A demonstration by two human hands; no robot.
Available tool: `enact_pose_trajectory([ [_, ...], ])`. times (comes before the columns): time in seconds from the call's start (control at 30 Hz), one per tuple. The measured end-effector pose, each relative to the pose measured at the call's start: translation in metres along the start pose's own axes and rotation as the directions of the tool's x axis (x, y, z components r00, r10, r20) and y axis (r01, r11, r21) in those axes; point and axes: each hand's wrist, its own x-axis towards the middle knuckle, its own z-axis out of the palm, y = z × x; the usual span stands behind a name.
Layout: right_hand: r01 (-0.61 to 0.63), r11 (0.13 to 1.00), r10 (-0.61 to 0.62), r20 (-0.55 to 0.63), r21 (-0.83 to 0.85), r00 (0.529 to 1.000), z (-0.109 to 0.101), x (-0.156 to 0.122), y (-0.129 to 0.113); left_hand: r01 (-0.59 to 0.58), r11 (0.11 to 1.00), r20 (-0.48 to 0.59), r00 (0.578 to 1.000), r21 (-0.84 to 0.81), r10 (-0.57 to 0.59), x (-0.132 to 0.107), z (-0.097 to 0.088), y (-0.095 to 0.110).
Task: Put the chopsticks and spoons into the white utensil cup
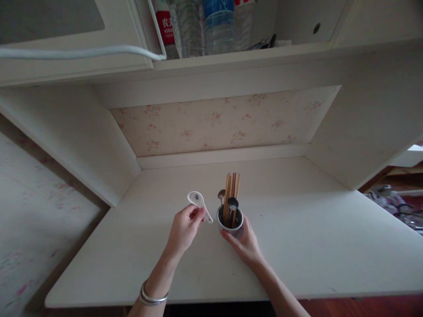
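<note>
Pinched in my left hand (pixel 185 226) is a white soup spoon (pixel 197 199) with a small blue mark in its bowl. Its handle end points toward the utensil cup (pixel 220 222), with a small gap between them. My right hand (pixel 243 241) wraps round the lower right side of that cup, which stands on the white desk. Several wooden chopsticks (pixel 233 187) rise out of the cup. Two metal spoons stand among them: one metal spoon (pixel 221 193) at the left and a darker-looking metal spoon (pixel 233 203) in front. The cup's lower part is hidden by my fingers.
The white desktop (pixel 297 246) has a side panel at left and right and a floral back wall (pixel 205 123). Overhead, a shelf (pixel 251 59) holds several plastic bottles (pixel 219 28). A white cabinet door with a long handle (pixel 82 53) juts in at upper left.
</note>
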Motion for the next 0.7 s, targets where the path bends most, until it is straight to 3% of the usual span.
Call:
enact_pose_trajectory([
  [0.1, 0.002, 1.000, -0.002, 0.000, 0.013, 1.000, -0.001, 0.000, -0.001, -0.075, 0.997, -0.033, 0.997, 0.018, 0.075, 0.006, 0.016, 0.020],
  [0.2, -0.003, 1.000, 0.003, -0.007, 0.015, 1.000, 0.000, -0.001, -0.001, -0.124, 0.986, -0.017, 0.992, 0.114, 0.126, 0.013, 0.033, 0.025],
  [0.4, -0.009, 0.999, 0.009, -0.007, 0.035, 1.000, 0.000, 0.000, -0.002, -0.240, 0.912, -0.054, 0.961, 0.332, 0.273, 0.018, 0.057, 0.006],
  [0.7, -0.007, 0.999, 0.007, -0.015, 0.032, 1.000, -0.001, 0.000, -0.004, -0.189, 0.891, -0.051, 0.972, 0.412, 0.230, 0.014, 0.066, -0.012],
])
